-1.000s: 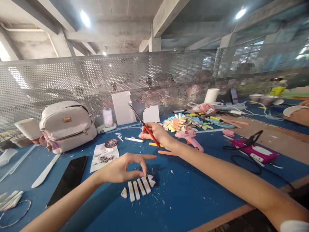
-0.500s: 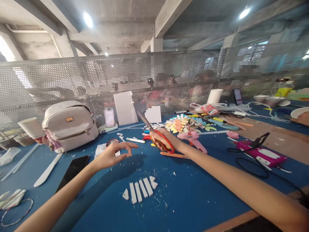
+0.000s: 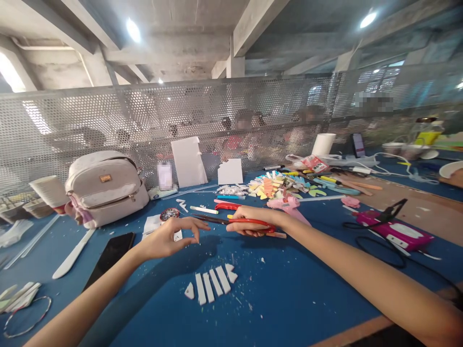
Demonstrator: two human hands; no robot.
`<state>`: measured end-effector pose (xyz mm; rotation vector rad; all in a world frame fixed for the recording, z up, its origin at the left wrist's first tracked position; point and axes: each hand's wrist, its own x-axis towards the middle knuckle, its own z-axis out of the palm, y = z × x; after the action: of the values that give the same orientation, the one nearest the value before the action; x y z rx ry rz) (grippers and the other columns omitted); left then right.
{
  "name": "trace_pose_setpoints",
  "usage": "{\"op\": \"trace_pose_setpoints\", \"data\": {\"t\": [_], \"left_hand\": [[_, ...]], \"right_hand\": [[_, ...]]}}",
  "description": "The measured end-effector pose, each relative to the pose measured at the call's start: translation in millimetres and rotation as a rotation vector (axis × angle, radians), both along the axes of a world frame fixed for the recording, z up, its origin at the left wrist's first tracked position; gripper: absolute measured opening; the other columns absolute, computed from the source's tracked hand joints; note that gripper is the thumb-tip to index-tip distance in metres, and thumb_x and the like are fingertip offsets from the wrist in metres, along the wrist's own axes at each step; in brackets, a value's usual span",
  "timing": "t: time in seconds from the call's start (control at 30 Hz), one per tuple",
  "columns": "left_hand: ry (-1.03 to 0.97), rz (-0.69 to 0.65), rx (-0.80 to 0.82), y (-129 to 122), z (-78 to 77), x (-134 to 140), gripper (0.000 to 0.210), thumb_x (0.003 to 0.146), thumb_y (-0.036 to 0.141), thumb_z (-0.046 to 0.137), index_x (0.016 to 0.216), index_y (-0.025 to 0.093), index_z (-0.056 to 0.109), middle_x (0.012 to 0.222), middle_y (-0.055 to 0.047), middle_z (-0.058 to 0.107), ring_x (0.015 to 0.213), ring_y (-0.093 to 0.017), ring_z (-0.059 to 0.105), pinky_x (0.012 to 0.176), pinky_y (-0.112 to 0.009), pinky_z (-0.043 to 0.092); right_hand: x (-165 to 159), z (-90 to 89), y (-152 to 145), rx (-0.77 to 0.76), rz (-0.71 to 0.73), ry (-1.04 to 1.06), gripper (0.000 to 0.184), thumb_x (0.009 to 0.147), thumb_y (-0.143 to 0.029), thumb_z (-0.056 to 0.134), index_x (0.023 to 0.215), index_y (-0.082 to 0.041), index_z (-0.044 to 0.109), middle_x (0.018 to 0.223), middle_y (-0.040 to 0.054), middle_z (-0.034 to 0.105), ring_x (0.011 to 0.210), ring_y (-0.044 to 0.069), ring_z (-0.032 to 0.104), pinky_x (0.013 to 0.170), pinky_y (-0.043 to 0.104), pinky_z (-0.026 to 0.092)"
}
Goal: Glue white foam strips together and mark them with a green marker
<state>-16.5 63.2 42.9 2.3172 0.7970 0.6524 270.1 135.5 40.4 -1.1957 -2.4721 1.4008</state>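
My right hand (image 3: 251, 219) is wrapped round a pair of red-handled scissors (image 3: 263, 223), whose dark blades point left toward my other hand. Above the table hovers my left hand (image 3: 167, 238), its fingers bent downward and apart from the thumb, with nothing visible between them. Below the hands, several white foam strips (image 3: 211, 285) lie in a row as a fish shape. A pointed head piece (image 3: 189, 290) with a small dark dot is at its left end, and a notched tail piece (image 3: 230, 273) at its right. Small white crumbs surround the pieces.
Behind my right hand lie a pink glue gun (image 3: 287, 205) and a heap of coloured foam scraps (image 3: 269, 185). A black phone (image 3: 111, 255) and a white backpack (image 3: 106, 190) are at left. A magenta power strip (image 3: 394, 233) with a black cable sits at right.
My right hand has turned the scissors from pointing up and left to nearly level, tips near my left hand. My left fingers have bent down slightly. The foam pieces stay put.
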Motion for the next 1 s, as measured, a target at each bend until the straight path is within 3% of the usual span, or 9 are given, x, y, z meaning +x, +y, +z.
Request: {"op": "trace_pose_setpoints", "data": {"t": [0.3, 0.6, 1.0], "left_hand": [[-0.042, -0.079, -0.168, -2.5, -0.3, 4.2, 0.014, 0.093, 0.028, 0.059, 0.086, 0.018, 0.066, 0.12, -0.011, 0.069, 0.12, -0.025, 0.06, 0.101, -0.037, 0.048], [-0.13, -0.138, -0.31, -1.6, -1.9, 3.8, 0.014, 0.092, 0.029, 0.063, 0.086, 0.016, 0.065, 0.116, -0.014, 0.071, 0.117, -0.027, 0.062, 0.101, -0.04, 0.047], [-0.141, -0.148, -0.343, -0.4, -1.8, 4.1, 0.012, 0.092, 0.025, 0.062, 0.085, 0.016, 0.065, 0.114, -0.013, 0.071, 0.115, -0.026, 0.063, 0.1, -0.04, 0.047]], "right_hand": [[-2.5, -1.6, -0.7, -0.022, 0.086, -0.016, 0.051, 0.08, -0.064, 0.061, 0.062, -0.016, 0.056, 0.048, -0.003, 0.052, 0.038, 0.009, 0.046, 0.04, 0.02, 0.038], [-7.7, 3.9, -18.4, 0.111, 0.077, -0.023, 0.051, 0.085, -0.063, 0.055, 0.064, -0.016, 0.055, 0.051, -0.0034, 0.052, 0.04, 0.008, 0.045, 0.044, 0.02, 0.038], [-19.0, 14.2, -39.5, 0.156, 0.067, -0.034, 0.057, 0.084, -0.069, 0.051, 0.068, -0.015, 0.061, 0.049, -0.0036, 0.051, 0.035, 0.008, 0.04, 0.037, 0.02, 0.035]]}}
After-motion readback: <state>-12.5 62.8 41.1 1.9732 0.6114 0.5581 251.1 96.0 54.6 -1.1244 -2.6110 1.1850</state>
